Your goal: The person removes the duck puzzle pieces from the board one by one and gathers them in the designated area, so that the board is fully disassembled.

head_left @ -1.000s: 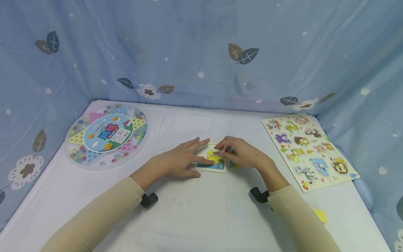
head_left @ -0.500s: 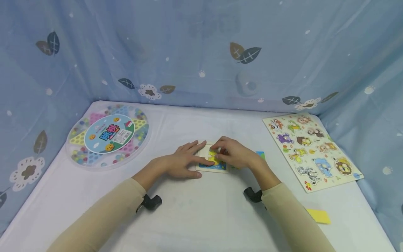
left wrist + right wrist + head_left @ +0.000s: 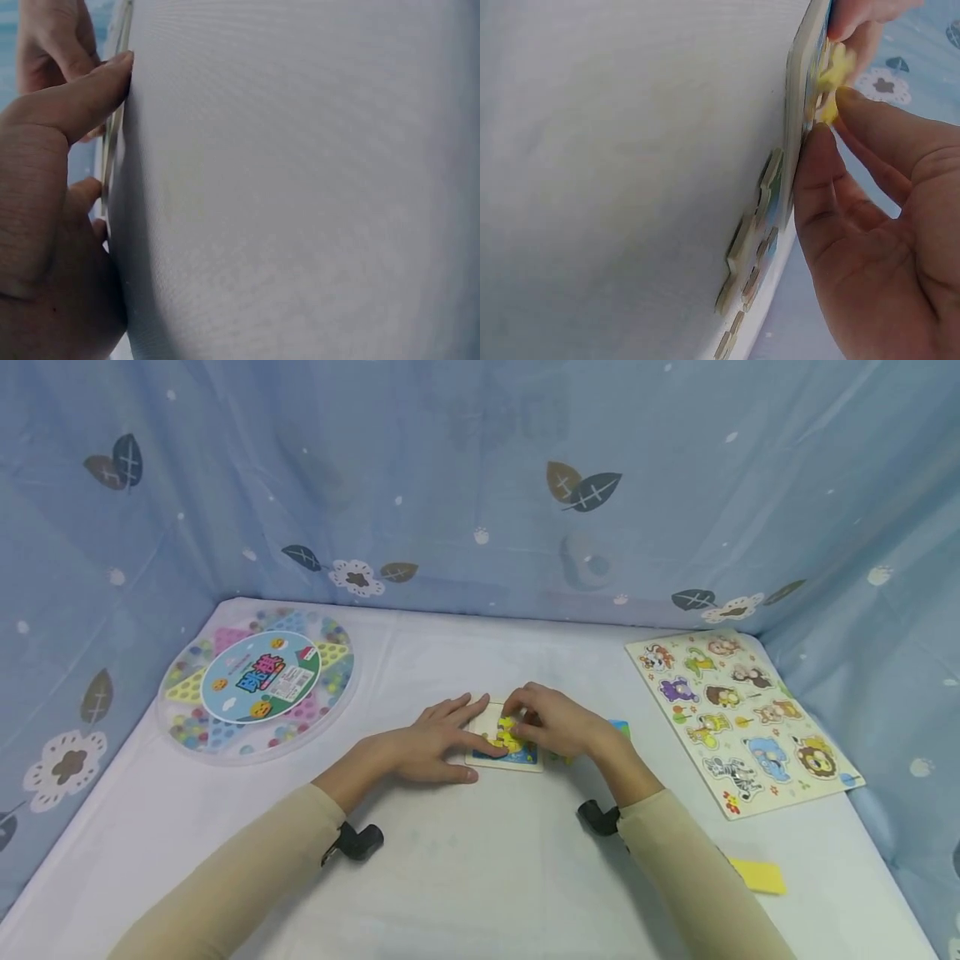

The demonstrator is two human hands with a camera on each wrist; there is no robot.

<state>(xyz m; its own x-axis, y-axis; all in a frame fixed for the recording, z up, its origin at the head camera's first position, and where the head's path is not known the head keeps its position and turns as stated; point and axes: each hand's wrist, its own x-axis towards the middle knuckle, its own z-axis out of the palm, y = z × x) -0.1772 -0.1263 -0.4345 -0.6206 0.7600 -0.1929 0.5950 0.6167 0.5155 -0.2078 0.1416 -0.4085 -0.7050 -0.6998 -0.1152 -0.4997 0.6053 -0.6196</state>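
White tabletop before you. Thin rectangular puzzle board flat on it, between your hands: cream surface showing upper left, blue and yellow picture along lower part. Your left hand palm down at board's left side, fingers straight, spread apart, index tip on picture. Your right hand reaching in from right, fingers curled, thumb and finger clamped on bright yellow puzzle piece at board's surface.

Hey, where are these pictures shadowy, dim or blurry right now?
Head view: soft shadows along the left sleeve and right sleeve; left wrist view: the left hand is dark against a brighter tablecloth, which softens toward the right edge; right wrist view: the yellow puzzle piece looks blurred, and the tablecloth dims toward the bottom.
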